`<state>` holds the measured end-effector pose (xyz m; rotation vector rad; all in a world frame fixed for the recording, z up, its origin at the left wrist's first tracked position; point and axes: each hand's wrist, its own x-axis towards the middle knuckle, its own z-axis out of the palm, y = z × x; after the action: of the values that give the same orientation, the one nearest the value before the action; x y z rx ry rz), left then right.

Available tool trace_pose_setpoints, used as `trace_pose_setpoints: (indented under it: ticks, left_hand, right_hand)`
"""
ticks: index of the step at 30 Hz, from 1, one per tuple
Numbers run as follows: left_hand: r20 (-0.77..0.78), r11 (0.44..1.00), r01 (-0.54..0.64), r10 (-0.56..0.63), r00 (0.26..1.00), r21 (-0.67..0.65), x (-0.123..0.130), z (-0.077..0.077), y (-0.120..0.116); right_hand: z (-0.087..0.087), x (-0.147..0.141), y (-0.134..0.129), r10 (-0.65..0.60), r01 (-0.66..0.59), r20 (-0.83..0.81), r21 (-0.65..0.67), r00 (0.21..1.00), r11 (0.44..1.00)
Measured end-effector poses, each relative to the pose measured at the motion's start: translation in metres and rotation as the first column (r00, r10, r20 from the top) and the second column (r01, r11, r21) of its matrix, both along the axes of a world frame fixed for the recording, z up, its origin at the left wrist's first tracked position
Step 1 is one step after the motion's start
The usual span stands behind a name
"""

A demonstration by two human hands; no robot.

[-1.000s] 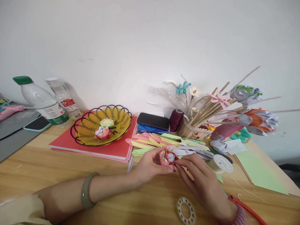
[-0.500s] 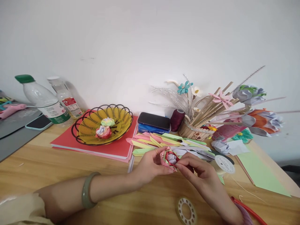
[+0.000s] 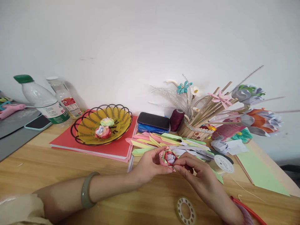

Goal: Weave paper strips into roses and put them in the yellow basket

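Note:
Between my hands, above the wooden table, is a small folded paper flower (image 3: 170,158) with a pale lilac centre and red, green and pink outer petals. My left hand (image 3: 150,164) grips it from the left, thumb below and fingers behind. From the right, my right hand (image 3: 193,170) pinches the flower's edge between thumb and index finger; the fingertips partly hide that edge. Just behind lie many folded paper strips (image 3: 150,142) in pink, yellow, green and white. Two similar paper flowers (image 3: 103,132) sit in the yellow woven basket (image 3: 124,120) at left.
Red paper sheets (image 3: 63,139) lie under the basket. Two bottles (image 3: 55,109) lean at the left wall. A thread spool (image 3: 221,165), a tape ring (image 3: 186,211), green paper (image 3: 262,173) and a flower-filled holder (image 3: 195,132) are on the right. A phone (image 3: 153,121) rests on a blue packet.
My right fingertips have shifted slightly left and down along the flower's edge. The flower has turned a little in my left hand. Everything else stays in place.

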<state>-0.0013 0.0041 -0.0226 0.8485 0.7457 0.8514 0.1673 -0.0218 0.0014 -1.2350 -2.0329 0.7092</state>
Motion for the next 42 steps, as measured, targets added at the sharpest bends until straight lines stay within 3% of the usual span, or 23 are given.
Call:
trace_pose_setpoints:
  ticks: [5, 8, 11, 14, 17, 21, 24, 34, 39, 42]
  left_hand:
    - [-0.008, 1.0, -0.002, 0.002, 1.0, -0.007, 0.0, 0.002, 0.0]
    - [0.009, 1.0, 0.012, -0.012, 1.0, -0.025, 0.0, 0.003, 0.0]
    - [0.055, 0.998, 0.042, -0.039, 0.998, -0.038, 0.001, 0.001, 0.0]
    - [0.096, 0.996, 0.086, -0.082, 0.992, -0.037, 0.002, -0.004, 0.0]
    - [0.094, 0.992, 0.129, -0.129, 0.987, 0.0, 0.002, -0.009, 0.001]
    - [0.093, 0.991, 0.132, -0.134, 0.987, 0.028, 0.001, -0.01, 0.001]
    - [0.136, 0.994, 0.098, -0.102, 0.985, 0.04, 0.0, -0.007, 0.002]
    - [0.2, 0.995, 0.051, -0.067, 0.977, 0.082, 0.001, -0.003, 0.0]
    - [0.188, 0.996, 0.038, -0.054, 0.981, 0.086, 0.002, -0.002, -0.001]
    - [0.209, 0.995, 0.039, -0.057, 0.976, 0.089, 0.002, -0.002, -0.001]
  right_hand:
    - [0.001, -0.001, -0.003, 0.0, -0.003, 0.053, 0.041, 0.999, 0.999]
    - [0.0, -0.003, -0.006, -0.026, -0.001, 0.139, 0.187, 0.99, 0.982]
    - [-0.003, -0.004, -0.008, -0.098, -0.027, 0.27, 0.425, 0.958, 0.905]
    - [-0.006, -0.003, -0.008, -0.136, -0.111, 0.402, 0.533, 0.906, 0.839]
    - [-0.006, -0.003, -0.008, -0.107, -0.122, 0.385, 0.526, 0.917, 0.842]
    - [-0.001, 0.0, -0.008, -0.097, 0.028, 0.122, 0.474, 0.988, 0.88]
    - [0.001, 0.004, -0.008, -0.116, 0.078, 0.044, 0.509, 0.992, 0.857]
    - [0.0, 0.007, -0.01, 0.012, -0.153, 0.225, 0.624, 0.974, 0.767]
    - [0.001, 0.006, -0.01, -0.056, -0.065, 0.162, 0.655, 0.985, 0.753]
    - [0.0, 0.005, -0.01, -0.023, -0.119, 0.208, 0.644, 0.978, 0.756]
